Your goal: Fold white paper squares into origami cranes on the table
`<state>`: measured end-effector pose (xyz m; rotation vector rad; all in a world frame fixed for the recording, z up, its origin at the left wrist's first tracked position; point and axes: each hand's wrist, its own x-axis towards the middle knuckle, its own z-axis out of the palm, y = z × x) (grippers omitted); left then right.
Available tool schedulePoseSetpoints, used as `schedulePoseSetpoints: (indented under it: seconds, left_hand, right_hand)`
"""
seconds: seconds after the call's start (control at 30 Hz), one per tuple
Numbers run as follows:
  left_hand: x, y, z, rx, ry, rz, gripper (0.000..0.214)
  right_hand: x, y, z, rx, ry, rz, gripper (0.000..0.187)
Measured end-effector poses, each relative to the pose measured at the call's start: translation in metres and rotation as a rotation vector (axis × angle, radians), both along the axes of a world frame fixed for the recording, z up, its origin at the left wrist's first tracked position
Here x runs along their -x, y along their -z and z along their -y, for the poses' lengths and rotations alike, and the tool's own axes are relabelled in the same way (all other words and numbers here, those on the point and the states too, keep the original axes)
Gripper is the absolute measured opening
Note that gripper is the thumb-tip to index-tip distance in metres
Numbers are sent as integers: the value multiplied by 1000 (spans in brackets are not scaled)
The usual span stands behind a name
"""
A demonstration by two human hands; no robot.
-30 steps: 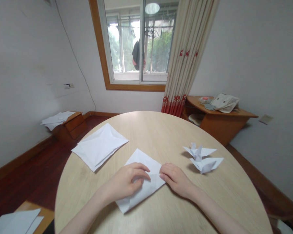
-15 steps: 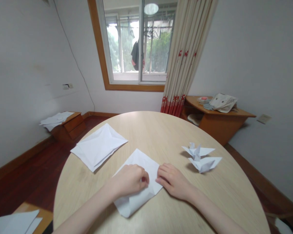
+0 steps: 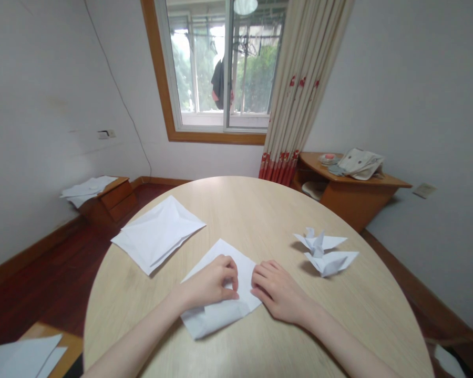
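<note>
A white sheet of paper [image 3: 216, 315] lies on the round table with its near edge folded up and over. My left hand [image 3: 215, 281] rests across the sheet, fingers curled and thumb close to the fingertips at the folded edge. At the sheet's right corner, my right hand [image 3: 278, 291] has its fingers bent together and closed on the paper; its fingertips are partly hidden. Two folded paper cranes [image 3: 327, 257] stand to the right of my right hand. A stack of creased paper sheets [image 3: 160, 233] lies to the left, beyond my left hand.
The round wooden table [image 3: 252, 205] has a curved edge all round. More paper [image 3: 23, 359] lies on a wooden surface at lower left. A low cabinet [image 3: 116, 199] with papers stands at left, and a corner desk [image 3: 350, 205] with a cloth bag [image 3: 360, 164] at right.
My left hand has shifted slightly up on the sheet, with its fingers raised and bent more. The folded near edge sits a little higher. My right hand stays at the corner.
</note>
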<state>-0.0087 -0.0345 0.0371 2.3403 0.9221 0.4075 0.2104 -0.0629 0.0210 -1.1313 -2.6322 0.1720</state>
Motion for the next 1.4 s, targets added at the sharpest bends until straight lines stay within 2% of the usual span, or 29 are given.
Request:
schedulePoseSetpoints:
  seconds: [0.13,0.27,0.5,0.7,0.93,1.1,1.4]
  left_hand:
    - [3,8,1,38,11,85,10]
    - [4,9,4,59,30,41,8]
    - [-1,0,20,-92,1,-145,10]
    - [-5,-4,36,-169,12,-296,24]
    - [2,-11,39,-71,93,-371,41]
    - [3,-12,41,-92,165,-433,44]
    - [0,-16,43,-69,164,-484,47]
  right_hand:
    - [0,-1,0,15,-3,6,12]
    - [1,-1,-1,24,7,13,12]
    - [-2,-1,-3,47,49,-36,10]
    - [-3,-2,-3,85,72,-75,9]
    - [-4,1,-3,113,72,-89,10]
    - [-3,3,-4,120,68,-95,10]
    - [-2,3,-5,105,65,-75,12]
